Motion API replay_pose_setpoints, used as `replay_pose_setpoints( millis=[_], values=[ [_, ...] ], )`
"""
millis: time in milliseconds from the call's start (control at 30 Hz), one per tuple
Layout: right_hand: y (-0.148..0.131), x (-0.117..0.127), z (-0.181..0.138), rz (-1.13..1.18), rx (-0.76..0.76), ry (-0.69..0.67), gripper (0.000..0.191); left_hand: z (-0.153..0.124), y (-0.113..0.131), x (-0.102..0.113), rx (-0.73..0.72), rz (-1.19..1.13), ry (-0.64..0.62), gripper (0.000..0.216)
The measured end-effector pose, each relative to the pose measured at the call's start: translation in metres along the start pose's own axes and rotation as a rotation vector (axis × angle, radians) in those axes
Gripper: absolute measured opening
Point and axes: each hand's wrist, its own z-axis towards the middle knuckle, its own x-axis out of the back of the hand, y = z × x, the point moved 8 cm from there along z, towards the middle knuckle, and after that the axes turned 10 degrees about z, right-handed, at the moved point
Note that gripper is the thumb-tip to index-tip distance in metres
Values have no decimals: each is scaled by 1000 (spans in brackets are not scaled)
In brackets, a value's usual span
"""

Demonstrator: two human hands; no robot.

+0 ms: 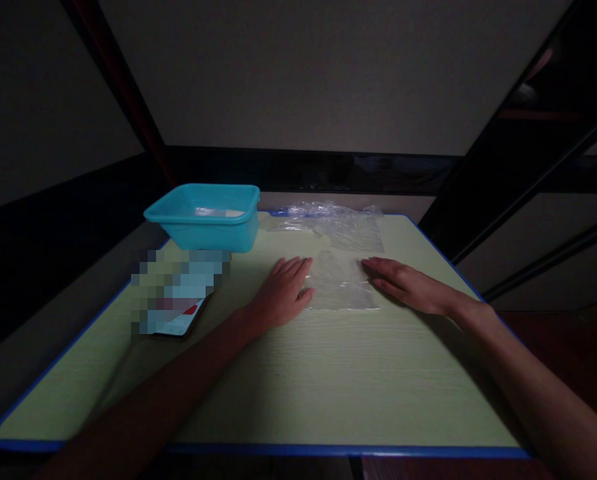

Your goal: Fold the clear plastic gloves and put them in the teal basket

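Centrally, 1 clear film is spread on the table; crumpled film is placed behind, whether joined cannot be told; left hand, at the near film's left edge, thumb spread, nothing gripped; right hand, at its right edge, fingers extended, nothing gripped; tub and phone are set leftward; thin plastic could be creased if pressed unevenly, or shifted if dragged by 1 palm.

Two bare hands. One turquoise rectangular plastic tub. One flat bright-screened device. One pale-green blue-edged table. Clear crinkled plastic film — one piece or two, unclear.
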Motion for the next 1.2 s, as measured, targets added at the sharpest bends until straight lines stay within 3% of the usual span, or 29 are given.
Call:
replay_pose_setpoints(
  millis=[200,367,933,1033,1200],
  values=[
    [-14,0,2,-23,69,16,56,-4,3,0,-56,-10,-28,44],
    [-26,-10,2,1,133,-64,66,-7,5,-5,-94,10,-68,46],
    [-15,-16,-3,104,44,-207,95,-15,6,-2,-119,44,-194,64],
    [-18,-3,-5,178,72,-132,87,-15,5,2,-127,-30,-169,64],
    [-25,6,-3,230,127,-45,62,-13,11,14,-238,-167,-13,44]
  ],
)
